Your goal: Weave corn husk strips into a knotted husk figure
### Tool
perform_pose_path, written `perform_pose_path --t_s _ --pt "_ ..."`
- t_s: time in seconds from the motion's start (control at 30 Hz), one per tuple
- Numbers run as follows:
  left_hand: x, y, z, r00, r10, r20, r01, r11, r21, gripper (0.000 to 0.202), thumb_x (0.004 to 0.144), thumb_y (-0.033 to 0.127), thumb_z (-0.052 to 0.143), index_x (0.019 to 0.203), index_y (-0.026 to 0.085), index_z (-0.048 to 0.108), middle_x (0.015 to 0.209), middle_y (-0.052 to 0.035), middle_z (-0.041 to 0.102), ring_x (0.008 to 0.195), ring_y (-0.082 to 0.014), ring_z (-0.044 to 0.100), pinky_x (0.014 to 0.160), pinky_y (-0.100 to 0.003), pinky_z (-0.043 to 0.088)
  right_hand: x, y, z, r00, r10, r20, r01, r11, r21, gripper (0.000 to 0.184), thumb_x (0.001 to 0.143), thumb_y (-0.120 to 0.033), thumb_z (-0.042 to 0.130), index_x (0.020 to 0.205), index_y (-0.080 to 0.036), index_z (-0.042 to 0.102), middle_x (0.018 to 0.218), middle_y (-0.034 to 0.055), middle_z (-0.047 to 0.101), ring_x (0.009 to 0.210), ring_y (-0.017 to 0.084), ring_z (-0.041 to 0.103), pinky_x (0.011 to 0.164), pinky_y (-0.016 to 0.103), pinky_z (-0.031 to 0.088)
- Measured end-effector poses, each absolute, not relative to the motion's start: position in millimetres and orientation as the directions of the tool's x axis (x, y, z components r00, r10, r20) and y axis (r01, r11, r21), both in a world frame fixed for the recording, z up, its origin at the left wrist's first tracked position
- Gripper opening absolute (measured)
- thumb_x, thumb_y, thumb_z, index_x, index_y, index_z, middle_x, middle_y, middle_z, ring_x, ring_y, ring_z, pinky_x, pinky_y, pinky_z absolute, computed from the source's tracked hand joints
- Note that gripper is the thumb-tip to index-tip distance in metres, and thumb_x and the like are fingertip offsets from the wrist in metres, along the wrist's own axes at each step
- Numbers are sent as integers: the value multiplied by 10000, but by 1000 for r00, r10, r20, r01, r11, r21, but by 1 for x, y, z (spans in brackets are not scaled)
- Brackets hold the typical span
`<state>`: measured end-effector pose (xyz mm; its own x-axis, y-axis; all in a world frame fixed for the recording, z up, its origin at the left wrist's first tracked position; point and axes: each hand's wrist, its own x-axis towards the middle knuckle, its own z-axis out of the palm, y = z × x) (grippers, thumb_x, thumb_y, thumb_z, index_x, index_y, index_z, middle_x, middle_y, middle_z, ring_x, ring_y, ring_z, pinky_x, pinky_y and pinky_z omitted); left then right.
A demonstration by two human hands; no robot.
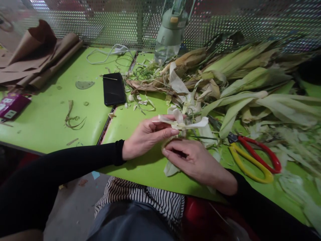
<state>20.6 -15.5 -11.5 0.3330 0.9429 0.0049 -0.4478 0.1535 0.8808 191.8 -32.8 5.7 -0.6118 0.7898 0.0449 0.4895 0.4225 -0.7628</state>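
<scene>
My left hand (147,135) is closed in a pinch on a pale strip of corn husk (184,123) that sticks out to the right of its fingers. Just below it my right hand (194,160) is curled over another husk piece (170,168) lying on the green table (50,117), fingers bent inward; what they grip is hidden. Both hands sit close together near the table's front edge. A pile of green and dry corn husks (240,80) lies right behind them.
Red and yellow handled scissors (253,157) lie right of my hands. A black phone (113,89) rests at centre left, a green water bottle (170,33) and white cable (107,53) at the back by a perforated metal screen. Brown paper (35,57) and a purple box (11,105) sit far left.
</scene>
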Motion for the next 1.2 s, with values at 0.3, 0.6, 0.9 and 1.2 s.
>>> perform_pose_path --t_s 0.3,0.6,0.9,1.2 --pt "13 -12 -6 473 880 37 -149 39 988 263 858 225 648 1085 139 544 797 25 570 630 -69 492 619 -215 434 210 -22 10 -183 971 153 443 220 -869 239 869 -453 681 917 -226 624 742 -12 642 607 123 577 495 237 444" --pt "14 -9 -7 466 884 27 -43 -8 999 399 817 497 715 937 159 541 668 74 392 571 -72 336 527 -236 287 209 -23 15 -269 961 58 341 152 -928 274 844 -442 708 951 -223 584 699 -31 651 588 118 604 497 220 471" --pt "14 -12 -10 569 819 68 8 -89 996 359 846 476 685 939 137 613 770 10 536 645 -88 415 605 -245 350 209 -23 11 -288 915 281 547 399 -736 154 873 -400 689 934 -259 696 808 8 666 658 152 586 562 297 459" --pt "15 -16 -8 562 827 0 80 -54 995 222 882 347 626 884 125 623 624 62 425 551 -73 335 528 -228 281 211 -26 13 -218 924 314 529 382 -758 123 887 -380 671 882 -257 658 809 2 658 687 164 594 612 318 481"
